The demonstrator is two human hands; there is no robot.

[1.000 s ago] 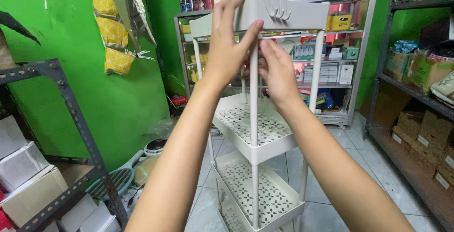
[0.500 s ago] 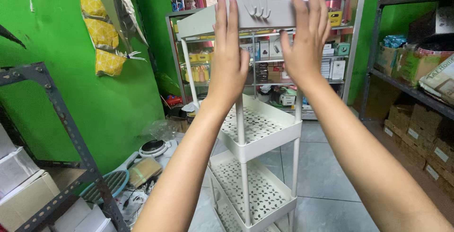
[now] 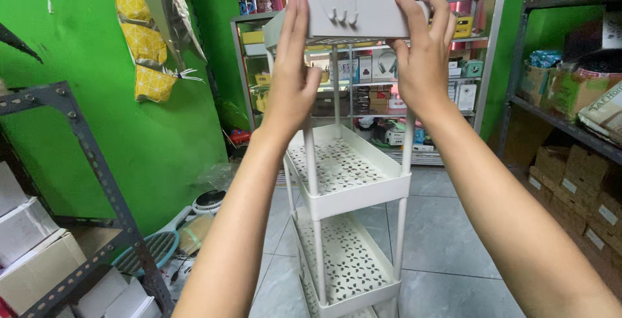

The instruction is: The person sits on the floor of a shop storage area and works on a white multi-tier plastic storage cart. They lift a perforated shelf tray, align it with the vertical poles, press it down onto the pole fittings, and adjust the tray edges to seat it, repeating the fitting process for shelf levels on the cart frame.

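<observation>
I held both arms raised in front of me, with my left hand (image 3: 291, 85) and my right hand (image 3: 424, 59) placed on opposite ends of the top tray (image 3: 363, 20) of a white plastic shelf rack (image 3: 350, 182). My left hand was open, fingers extended upward and pressed flat against the left end of the tray, the thumb pointing inward beneath it. My right hand gripped the right end, fingers curled over the upper edge and the thumb set against the near side wall. The tray was positioned level at the top of the rack's vertical posts (image 3: 314, 214), above a middle tray (image 3: 353, 175) and a lower tray (image 3: 350, 263), both with perforated bases. Small hooks (image 3: 340, 10) projected from the near side wall of the top tray. The rack stood on a grey tiled floor (image 3: 447, 227). A green wall (image 3: 97, 130) was to my left, a grey metal shelving unit (image 3: 84, 162) with cardboard boxes near it, and a stocked metal shelf (image 3: 389, 78) stood behind the rack.
</observation>
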